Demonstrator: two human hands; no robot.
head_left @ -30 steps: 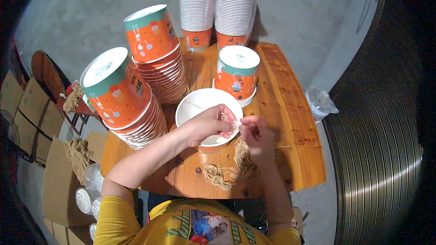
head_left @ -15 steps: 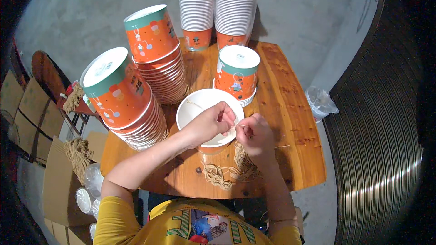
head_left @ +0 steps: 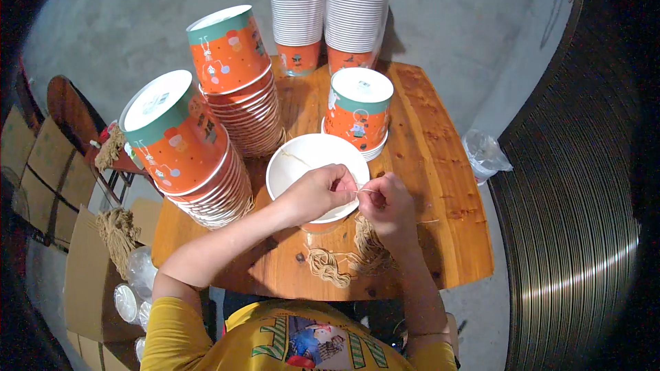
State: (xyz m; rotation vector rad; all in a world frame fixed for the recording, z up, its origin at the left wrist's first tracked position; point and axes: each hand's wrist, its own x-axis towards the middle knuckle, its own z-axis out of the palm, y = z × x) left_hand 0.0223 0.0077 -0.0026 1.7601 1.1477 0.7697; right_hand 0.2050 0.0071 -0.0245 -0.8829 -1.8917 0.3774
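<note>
A white-lined paper bucket [head_left: 283,180] stands mouth up on the wooden table, with a strand of beige string [head_left: 295,157] lying inside it. Over its right rim, my left hand [head_left: 317,192] pinches a thin string [head_left: 358,191] between thumb and fingers. Close beside it, my right hand [head_left: 388,207] is closed on the same string, fingertips almost touching the left ones. Whether the string is knotted there is too small to tell. Below my right hand lie bundles of beige string [head_left: 330,266], partly hidden by that wrist.
Two tall stacks of upturned orange buckets [head_left: 180,139] [head_left: 234,62] rise at the left. A short upturned stack [head_left: 359,106] stands behind the open bucket, with two wrapped stacks [head_left: 297,7] [head_left: 356,10] farther back. A ribbed dark roll [head_left: 570,233] stands right of the table [head_left: 440,165].
My left hand has dipped and turned slightly, its fingers lower beside the right hand. My right hand has barely shifted, and both still pinch the string.
</note>
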